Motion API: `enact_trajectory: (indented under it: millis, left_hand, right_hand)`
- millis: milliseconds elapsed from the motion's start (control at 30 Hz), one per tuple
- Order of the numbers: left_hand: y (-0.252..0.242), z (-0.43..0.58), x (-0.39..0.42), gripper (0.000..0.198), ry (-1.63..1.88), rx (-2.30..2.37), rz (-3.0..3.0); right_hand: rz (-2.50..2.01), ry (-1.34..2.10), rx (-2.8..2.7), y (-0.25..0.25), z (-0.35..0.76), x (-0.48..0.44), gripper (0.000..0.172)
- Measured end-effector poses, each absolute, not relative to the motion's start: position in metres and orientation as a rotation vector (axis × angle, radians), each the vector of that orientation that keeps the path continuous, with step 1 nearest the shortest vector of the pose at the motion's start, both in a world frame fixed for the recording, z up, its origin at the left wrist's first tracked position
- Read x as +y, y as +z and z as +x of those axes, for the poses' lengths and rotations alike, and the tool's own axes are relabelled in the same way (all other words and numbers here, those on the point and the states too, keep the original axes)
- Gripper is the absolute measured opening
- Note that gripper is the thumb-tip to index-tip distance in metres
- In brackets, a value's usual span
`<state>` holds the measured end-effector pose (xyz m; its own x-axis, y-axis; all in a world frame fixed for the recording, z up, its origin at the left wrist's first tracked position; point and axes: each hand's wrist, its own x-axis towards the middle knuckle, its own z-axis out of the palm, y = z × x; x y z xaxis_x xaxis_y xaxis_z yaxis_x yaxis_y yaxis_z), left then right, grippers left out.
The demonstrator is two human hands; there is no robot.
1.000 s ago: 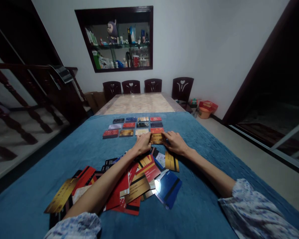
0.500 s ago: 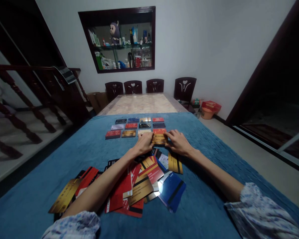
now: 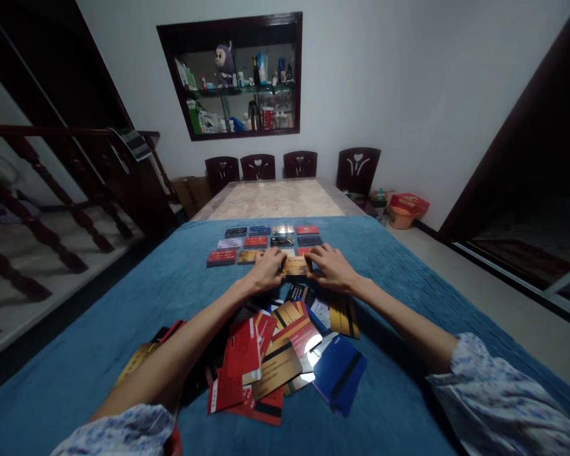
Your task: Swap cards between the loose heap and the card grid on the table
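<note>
One gold card [image 3: 295, 268], its lettering [image 3: 296, 260] illegible, is pinched between the left hand [image 3: 266, 269] and right hand [image 3: 333, 269].

Ahead of you, a purple plush toy [image 3: 225, 63] sits on the glass shelf [image 3: 247, 89] of a recessed wall cabinet [image 3: 228, 23] behind four dark heart-cutout chairs [image 3: 289, 166]; a wooden balustrade [image 3: 71, 132] runs at your left, an orange tub [image 3: 401, 220] rests at right.

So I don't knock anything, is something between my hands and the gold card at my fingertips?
Nothing visible: your left hand and right hand hold the gold card at opposite ends. The loose cards lie nearer you.
</note>
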<state>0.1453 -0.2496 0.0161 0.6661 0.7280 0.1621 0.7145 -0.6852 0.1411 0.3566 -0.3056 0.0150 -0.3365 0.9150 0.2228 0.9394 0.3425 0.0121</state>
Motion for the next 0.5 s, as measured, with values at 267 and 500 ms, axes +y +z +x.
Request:
enact_trajectory:
  millis: [267,500]
  left_hand:
    - [0.025,0.118,-0.236,0.043,0.213,1.29,2.865]
    - [0.03,0.094,-0.221,0.045,0.174,1.354,2.864]
  right_hand:
    - [-1.679,-0.157,-2.473,0.025,0.33,-0.285,0.032]
    - [-1.649,-0.103,-2.503,0.031,0.305,-0.266,0.028]
